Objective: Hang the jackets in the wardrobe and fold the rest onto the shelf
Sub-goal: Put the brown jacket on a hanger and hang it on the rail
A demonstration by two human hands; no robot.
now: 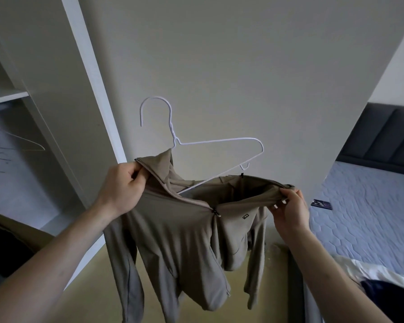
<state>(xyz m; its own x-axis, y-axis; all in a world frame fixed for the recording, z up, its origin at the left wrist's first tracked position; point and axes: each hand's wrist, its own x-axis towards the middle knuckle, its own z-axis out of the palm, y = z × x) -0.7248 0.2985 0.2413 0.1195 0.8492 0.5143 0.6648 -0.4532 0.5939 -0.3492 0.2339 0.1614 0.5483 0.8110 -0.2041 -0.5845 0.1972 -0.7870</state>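
Holding a taupe zip jacket (180, 234) up before the wall, I see from the head camera my left hand (121, 187) pinching its collar edge and my right hand (289, 210) pinching the opposite shoulder. A white wire hanger (219, 142) sits partly inside the neck opening, tilted. The open wardrobe (44, 94) stands left, the bed (364, 206) right.

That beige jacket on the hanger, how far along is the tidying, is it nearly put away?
Not yet. In hand: the beige zip jacket is only half on the white wire hanger; its left end is inside the collar, its right end bare. The left hand and right hand pinch the collar open. Left: seat it and hang it in the wardrobe, where an empty hanger shows. Clothes lie on the bed.
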